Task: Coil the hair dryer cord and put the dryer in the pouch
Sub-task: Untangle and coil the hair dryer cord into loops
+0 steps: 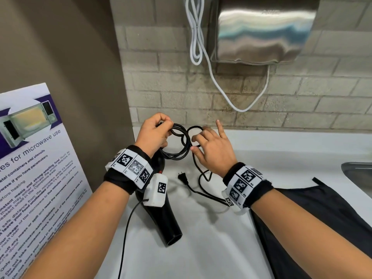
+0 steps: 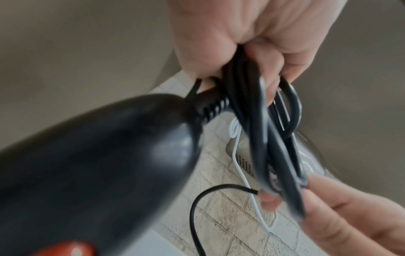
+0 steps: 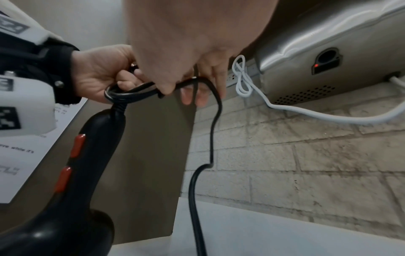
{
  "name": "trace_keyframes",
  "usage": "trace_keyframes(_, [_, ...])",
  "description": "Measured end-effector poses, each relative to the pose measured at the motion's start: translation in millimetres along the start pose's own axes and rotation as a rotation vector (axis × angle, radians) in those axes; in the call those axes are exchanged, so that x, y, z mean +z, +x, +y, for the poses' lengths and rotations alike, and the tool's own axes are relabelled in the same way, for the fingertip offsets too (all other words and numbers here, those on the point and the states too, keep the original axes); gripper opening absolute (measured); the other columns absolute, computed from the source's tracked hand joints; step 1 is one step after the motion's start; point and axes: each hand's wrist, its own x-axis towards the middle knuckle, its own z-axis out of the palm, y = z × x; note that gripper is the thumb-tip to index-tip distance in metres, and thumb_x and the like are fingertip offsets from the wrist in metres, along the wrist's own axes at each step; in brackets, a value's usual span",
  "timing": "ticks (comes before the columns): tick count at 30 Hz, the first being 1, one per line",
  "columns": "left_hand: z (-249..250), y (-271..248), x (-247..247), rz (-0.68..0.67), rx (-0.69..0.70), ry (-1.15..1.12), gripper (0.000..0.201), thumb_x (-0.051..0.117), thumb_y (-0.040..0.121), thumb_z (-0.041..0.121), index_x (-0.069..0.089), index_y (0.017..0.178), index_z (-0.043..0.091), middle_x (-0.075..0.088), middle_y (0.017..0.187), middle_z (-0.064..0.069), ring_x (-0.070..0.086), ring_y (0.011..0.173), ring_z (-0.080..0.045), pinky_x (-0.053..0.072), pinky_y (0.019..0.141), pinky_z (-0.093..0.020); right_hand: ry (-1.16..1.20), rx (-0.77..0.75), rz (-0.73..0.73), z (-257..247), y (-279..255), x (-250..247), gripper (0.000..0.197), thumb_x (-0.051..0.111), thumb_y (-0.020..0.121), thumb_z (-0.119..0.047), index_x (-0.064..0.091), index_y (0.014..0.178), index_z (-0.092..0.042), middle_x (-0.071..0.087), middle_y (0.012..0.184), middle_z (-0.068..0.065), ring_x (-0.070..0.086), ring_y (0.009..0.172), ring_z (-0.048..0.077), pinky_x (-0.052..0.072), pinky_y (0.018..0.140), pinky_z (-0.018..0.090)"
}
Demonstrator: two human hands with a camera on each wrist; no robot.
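Observation:
A black hair dryer (image 1: 161, 218) with red switches (image 3: 77, 145) hangs below my left hand (image 1: 155, 133), its nozzle resting on the white counter (image 1: 211, 248). My left hand grips several loops of the black cord (image 1: 179, 141) where it leaves the dryer's handle (image 2: 210, 107). My right hand (image 1: 209, 146) pinches the far side of the loops (image 2: 291, 187) between thumb and fingers, index finger pointing up. The loose rest of the cord (image 3: 195, 190) drops to the counter and ends in the plug (image 1: 183, 177). The black pouch (image 1: 322, 228) lies flat under my right forearm.
A steel hand dryer (image 1: 259, 29) with a white cable (image 1: 237, 105) hangs on the brick wall behind. A microwave poster (image 1: 34, 168) leans at the left. A steel sink edge (image 1: 358, 174) shows at the far right.

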Motion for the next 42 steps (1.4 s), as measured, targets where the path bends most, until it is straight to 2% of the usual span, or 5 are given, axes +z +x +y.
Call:
trace_keyframes(9, [3,-3,-1,-0.141,-0.022,0.024,0.026,0.048,0.091,0.004,0.048,0.066,0.010,0.036,0.043,0.010,0.029,0.037,-0.002,0.015,0.038,-0.015,0.486,0.206,-0.620,8,12,-14,0.050,0.060,0.082,-0.048,0.049,0.124,-0.023,0.067,0.080,-0.003,0.053,0.071,0.012,0.039,0.073,0.026])
trace_keyframes(16, [5,-3,-1,-0.236,-0.006,0.071,0.027,0.045,0.090,-0.003,0.047,0.070,0.014,0.042,0.042,0.013,0.034,0.040,0.000,0.017,0.039,-0.014,1.191,0.513,-0.469,-5,25,-5,0.039,0.038,0.083,0.016,0.059,0.102,-0.010,0.056,0.083,0.006,0.042,0.041,0.003,0.030,0.031,0.015])
trace_keyframes(21, [5,-3,-4,-0.239,-0.011,0.034,0.027,0.045,0.090,-0.003,0.046,0.069,0.013,0.045,0.044,0.012,0.035,0.041,0.000,0.018,0.039,-0.014,1.405,0.627,-0.508,1,35,-16,0.025,0.038,0.058,-0.002,0.053,0.067,-0.019,0.040,0.049,-0.012,0.025,0.044,0.006,0.011,0.047,0.014])
trace_keyframes(32, [6,-4,-5,-0.249,-0.025,-0.027,0.021,0.046,0.082,0.003,0.046,0.064,0.014,0.042,0.046,0.013,0.036,0.040,-0.001,0.015,0.040,-0.014,1.337,0.497,-0.607,15,38,-28,0.014,0.051,0.087,-0.025,0.050,0.074,-0.021,0.036,0.065,-0.008,0.031,0.055,0.004,0.025,0.053,0.018])
trace_keyframes(42, [3,-3,5,-0.225,0.072,0.142,0.020,0.048,0.078,-0.001,0.046,0.063,0.012,0.038,0.044,0.012,0.034,0.039,0.000,0.029,0.040,-0.008,1.071,0.468,-0.317,8,51,-34,0.029,0.058,0.085,0.002,0.049,0.069,-0.020,0.035,0.057,-0.004,0.035,0.044,-0.002,0.031,0.053,0.009])
